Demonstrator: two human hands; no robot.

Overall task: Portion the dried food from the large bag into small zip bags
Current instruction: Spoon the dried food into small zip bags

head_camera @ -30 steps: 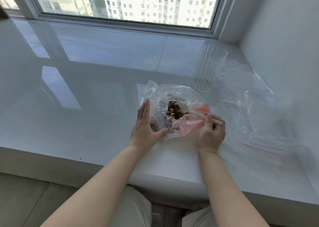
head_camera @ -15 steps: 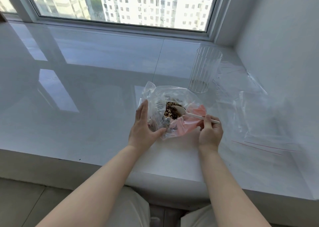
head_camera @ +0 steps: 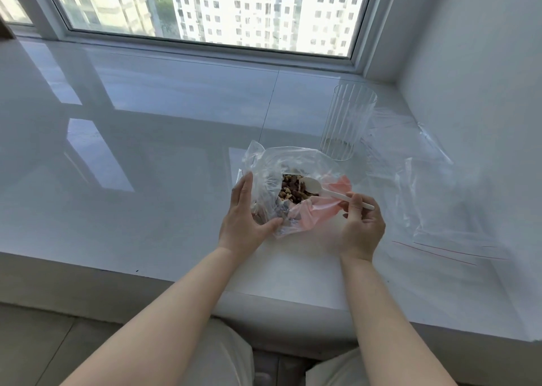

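Step in hand: scooping dried food [head_camera: 294, 190] out of the large bag [head_camera: 289, 189], judged from the spoon's position in the bag mouth.
Large bag: clear plastic with a pink part on the right side, resting on the white worktop [head_camera: 146, 157] near its front edge, mouth open upward.
Left hand [head_camera: 245, 217]: fingers and thumb curled round the left side of the large bag, holding the mouth open.
Right hand [head_camera: 360, 227]: fingers clamped on the handle of the white plastic spoon [head_camera: 328, 192]; bowl of the spoon lies over the food.
Small zip bags [head_camera: 440, 198]: clear, with red seal lines, lying flat on the worktop to the right, well apart from the large bag; none appears filled.
Ribbed clear cup [head_camera: 347, 121]: upright behind the large bag, just beside the zip bags.
Technique: keep the mouth spread wide; dip the bowl under the pieces, lift level, avoid overfilling.
Risk: thin plastic may collapse inward; pieces may roll off during transfer.
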